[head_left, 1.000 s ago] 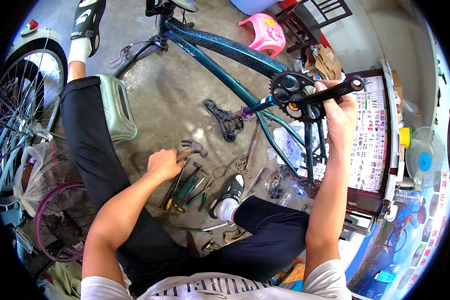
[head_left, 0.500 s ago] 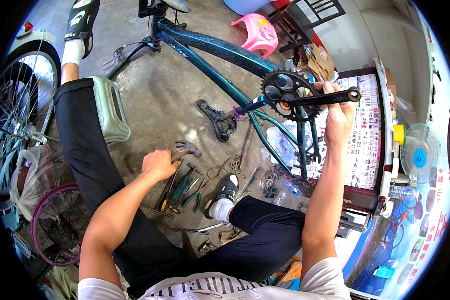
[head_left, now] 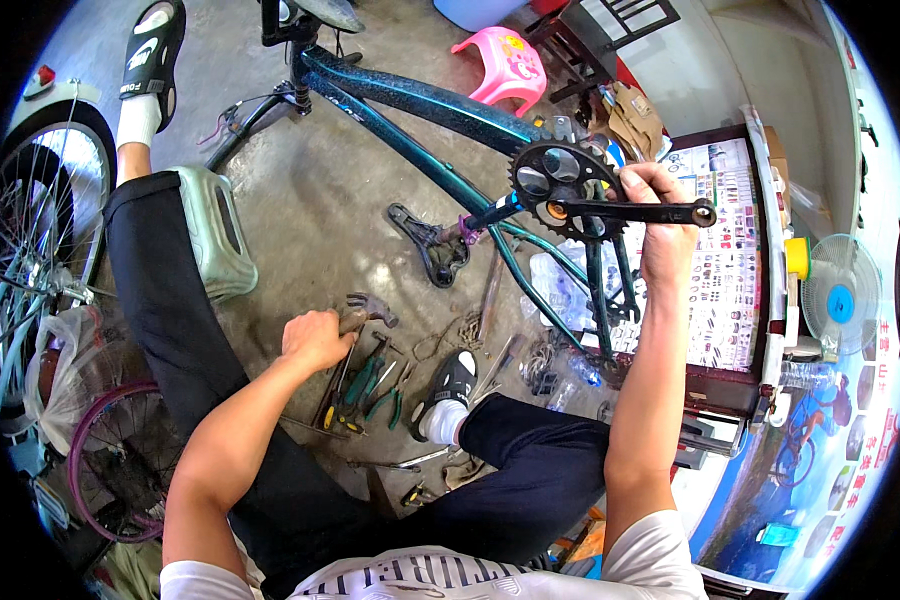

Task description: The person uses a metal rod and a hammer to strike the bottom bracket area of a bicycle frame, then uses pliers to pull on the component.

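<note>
Head view: the right hand (head_left: 660,215) is clenched around the black crank arm (head_left: 638,211) of a teal bicycle frame (head_left: 440,105). The arm's long axis lies nearly level, with its free pedal-end pointing away to the right of that hand and its other end at the toothed chainring (head_left: 553,186) just left of the fingers.

The left hand (head_left: 313,340) is low over the concrete floor (head_left: 330,200), closed on the handle of a hammer (head_left: 362,312), whose head points up and right of the knuckles. Pliers (head_left: 372,385) lie just below it.

To do this well, I judge the crank should be held steady and level, with the hammer gripped firmly toward the handle's end.
</note>
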Demonstrator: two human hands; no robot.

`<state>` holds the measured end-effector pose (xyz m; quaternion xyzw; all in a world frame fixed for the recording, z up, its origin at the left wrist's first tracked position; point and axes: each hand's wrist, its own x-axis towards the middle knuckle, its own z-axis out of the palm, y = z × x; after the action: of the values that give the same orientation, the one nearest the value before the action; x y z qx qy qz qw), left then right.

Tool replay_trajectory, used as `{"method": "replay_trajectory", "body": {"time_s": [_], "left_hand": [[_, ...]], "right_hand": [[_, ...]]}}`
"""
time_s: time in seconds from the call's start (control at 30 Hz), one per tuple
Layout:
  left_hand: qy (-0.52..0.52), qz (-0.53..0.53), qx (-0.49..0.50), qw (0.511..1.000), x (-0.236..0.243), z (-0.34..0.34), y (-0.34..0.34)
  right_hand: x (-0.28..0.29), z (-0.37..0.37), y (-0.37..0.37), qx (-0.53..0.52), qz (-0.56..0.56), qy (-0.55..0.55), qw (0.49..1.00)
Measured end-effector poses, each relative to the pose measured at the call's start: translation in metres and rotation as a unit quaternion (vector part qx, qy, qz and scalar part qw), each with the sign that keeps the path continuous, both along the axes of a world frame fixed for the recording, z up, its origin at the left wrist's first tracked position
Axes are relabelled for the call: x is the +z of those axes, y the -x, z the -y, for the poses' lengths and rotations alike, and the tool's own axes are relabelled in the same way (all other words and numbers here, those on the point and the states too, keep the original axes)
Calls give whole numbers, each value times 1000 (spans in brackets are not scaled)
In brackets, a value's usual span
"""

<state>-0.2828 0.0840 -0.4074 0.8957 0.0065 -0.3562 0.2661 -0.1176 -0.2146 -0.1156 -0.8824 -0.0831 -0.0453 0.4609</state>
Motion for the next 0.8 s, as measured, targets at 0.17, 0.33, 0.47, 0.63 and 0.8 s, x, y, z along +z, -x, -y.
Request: {"method": "replay_trajectory", "body": {"time_s": [0.17,0.33,0.47,0.63,0.8], "left_hand": [[-3,0,-4,1000,-4,1,1],[-13,-15,-11,1000,1,5,-2],[-18,-15,-12,1000,0,4,-1],[-24,-30,-30,999,2,4,-2],[-26,-25,-33,999,-2,4,2]], "right_hand": [[2,1,3,-6,-7,-17,1000],[-1,8,3,18,-15,-46,999],[-3,10,3,22,-12,-28,999],[-3,6,4,9,-9,-19,1000],[-4,-1,3,-23,19,34,999]]}}
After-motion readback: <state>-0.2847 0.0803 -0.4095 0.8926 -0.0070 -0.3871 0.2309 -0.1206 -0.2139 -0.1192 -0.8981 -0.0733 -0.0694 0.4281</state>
